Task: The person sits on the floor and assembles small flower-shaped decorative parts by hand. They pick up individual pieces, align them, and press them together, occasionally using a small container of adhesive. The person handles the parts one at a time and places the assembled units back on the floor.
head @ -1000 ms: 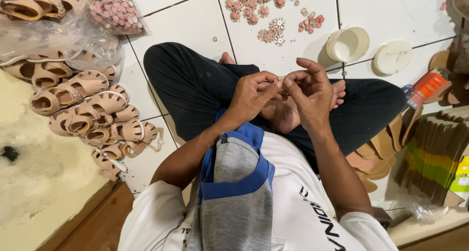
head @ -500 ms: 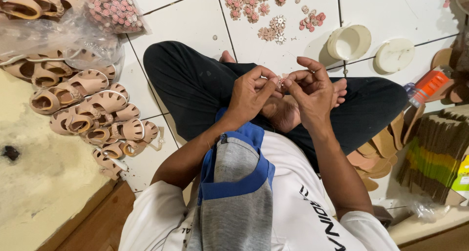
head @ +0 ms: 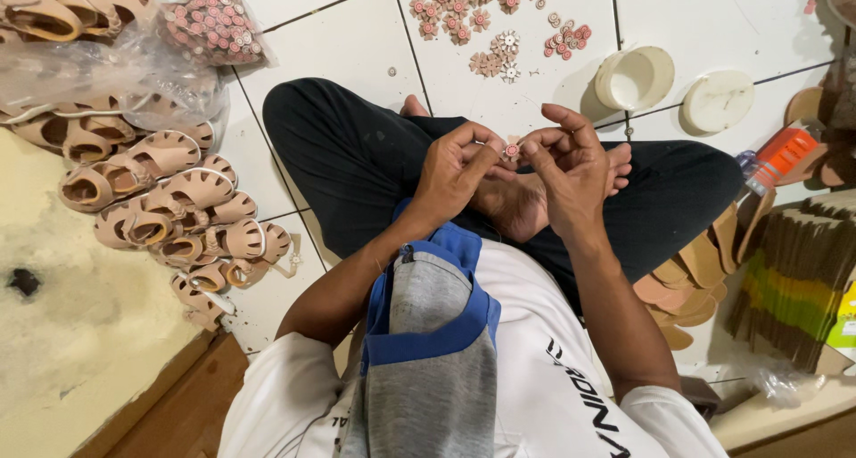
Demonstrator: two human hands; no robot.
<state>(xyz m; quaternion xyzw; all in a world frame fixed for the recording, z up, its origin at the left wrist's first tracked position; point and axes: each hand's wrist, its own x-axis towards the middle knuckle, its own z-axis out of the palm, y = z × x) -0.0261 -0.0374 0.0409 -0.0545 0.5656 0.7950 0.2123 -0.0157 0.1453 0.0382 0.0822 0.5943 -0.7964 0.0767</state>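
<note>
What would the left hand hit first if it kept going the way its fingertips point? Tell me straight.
The left hand points toward the right hand, with a small pink flower piece pinched between them. It would meet that piece at once, then the right hand's fingertips. Depth looks shared, so this seems fairly sure.

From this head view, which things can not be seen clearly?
- Small flower piece: mostly hidden by the fingertips of the left hand and right hand.
- Orange bottle: partly cut off by the right edge.
- Bagged sandals: blurred by the plastic, cut off at the top.
</note>
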